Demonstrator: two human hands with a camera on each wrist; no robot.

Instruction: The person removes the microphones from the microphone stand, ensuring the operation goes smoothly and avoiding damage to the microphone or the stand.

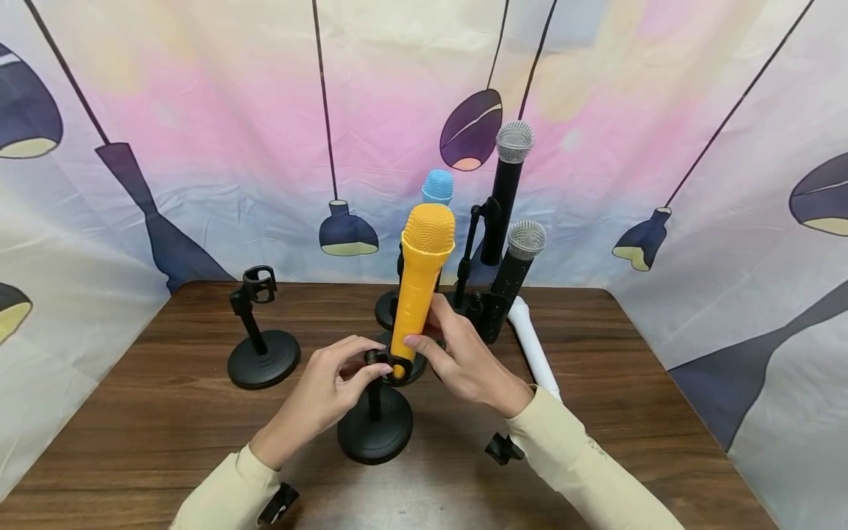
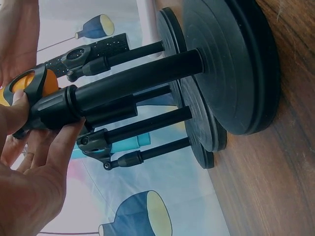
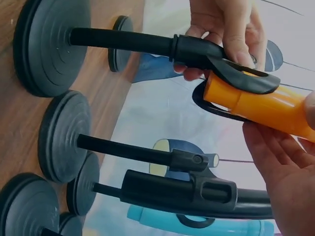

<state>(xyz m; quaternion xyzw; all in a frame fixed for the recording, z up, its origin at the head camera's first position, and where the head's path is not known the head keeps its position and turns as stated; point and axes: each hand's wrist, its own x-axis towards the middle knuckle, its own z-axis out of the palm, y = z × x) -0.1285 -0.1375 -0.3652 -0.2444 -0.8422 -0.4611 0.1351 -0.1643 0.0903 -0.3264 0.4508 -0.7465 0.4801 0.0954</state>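
We find the left hand (image 1: 331, 377) pinching a black, round-based microphone stand (image 1: 375, 440) at its curved plastic clip (image 3: 258, 84), at the near middle of the brown wooden table (image 1: 159, 412). We record the right hand (image 1: 469, 361) pinching a tapered yellow plastic microphone (image 1: 419, 287), its lower end inside the clip.

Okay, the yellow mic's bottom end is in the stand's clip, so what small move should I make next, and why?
Probably slide the yellow microphone a little deeper with your right hand while your left hand steadies the clip. Only its bottom end sits inside the clip, most of its length sticks out above, and your fingers hold both parts.
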